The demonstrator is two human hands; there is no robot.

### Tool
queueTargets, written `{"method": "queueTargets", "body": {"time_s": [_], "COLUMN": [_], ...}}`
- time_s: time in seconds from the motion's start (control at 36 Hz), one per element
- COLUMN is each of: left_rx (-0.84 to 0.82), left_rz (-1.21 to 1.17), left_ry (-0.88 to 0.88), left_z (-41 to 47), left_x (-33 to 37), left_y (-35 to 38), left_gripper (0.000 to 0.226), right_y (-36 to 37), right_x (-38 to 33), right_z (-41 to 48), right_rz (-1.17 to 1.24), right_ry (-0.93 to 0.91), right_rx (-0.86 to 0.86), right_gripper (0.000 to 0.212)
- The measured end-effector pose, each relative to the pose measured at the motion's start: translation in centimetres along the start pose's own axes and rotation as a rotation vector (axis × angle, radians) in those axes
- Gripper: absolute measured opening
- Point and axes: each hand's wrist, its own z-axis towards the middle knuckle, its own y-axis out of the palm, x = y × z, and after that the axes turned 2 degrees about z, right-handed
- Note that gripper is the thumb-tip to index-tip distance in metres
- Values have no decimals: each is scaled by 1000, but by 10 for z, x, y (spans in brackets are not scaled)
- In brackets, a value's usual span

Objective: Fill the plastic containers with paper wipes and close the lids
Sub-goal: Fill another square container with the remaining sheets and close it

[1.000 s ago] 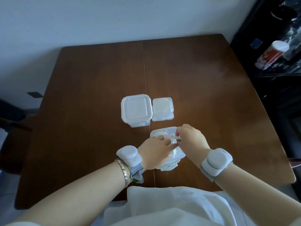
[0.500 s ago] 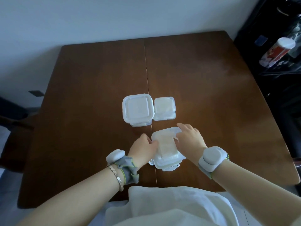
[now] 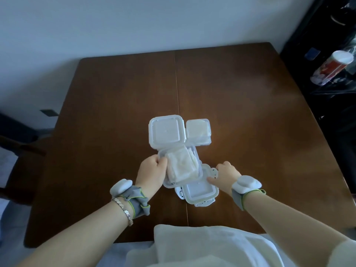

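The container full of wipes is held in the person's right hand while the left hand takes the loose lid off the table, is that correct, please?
Not quite: the hands are swapped. In the head view the left hand holds the container full of wipes, and the right hand is on the loose lid lying on the table.

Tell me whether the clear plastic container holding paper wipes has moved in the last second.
Yes. The clear wipe-filled container, in the left hand, came off its lid, toward the lidded square container.

lid [image 3: 200,191] partly under tilted container [image 3: 181,166]; left hand [image 3: 152,173] fingertips hidden behind it
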Motion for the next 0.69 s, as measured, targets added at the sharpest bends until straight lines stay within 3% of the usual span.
{"method": "queueTargets", "body": {"time_s": [0.08, 0.14, 0.25, 0.33, 0.42, 0.53, 0.58, 0.61, 0.69], "left_rx": [-15, -32, -132, -200, -222, -3, 95, 78, -245], "left_rz": [26, 33, 61, 81, 136, 179, -99, -334, -921], "left_ry": [-1, -4, 2, -9, -20, 71, 80, -12, -427], "left_z": [-1, -1, 0, 3, 6, 5, 6, 8, 16], "left_x": [-3, -4, -4, -4, 3, 23, 39, 49, 69], "left_y": [0, 1, 13, 24, 32, 28, 17, 11, -12], "left_gripper": [40, 40, 40, 39, 36, 22, 23, 25, 39], "right_y": [-16, -34, -72, -91, -100, -100, -99, -98, -95], "right_x": [-4, -6, -6, -6, -10, -13, -14, -15, -20], "right_z": [-4, -9, -28, -42, -50, -51, -48, -45, -41], "right_rz": [202, 309, 132, 33, 133, 213, 289, 337, 466], "right_ry": [32, 39, -72, -207, -440, -737, -828, -869, -967], "right_rx": [9, 105, 300, 459, 674, 864, 899, 901, 819], "right_gripper": [26, 23, 26, 28, 23, 16, 18, 19, 22]}}
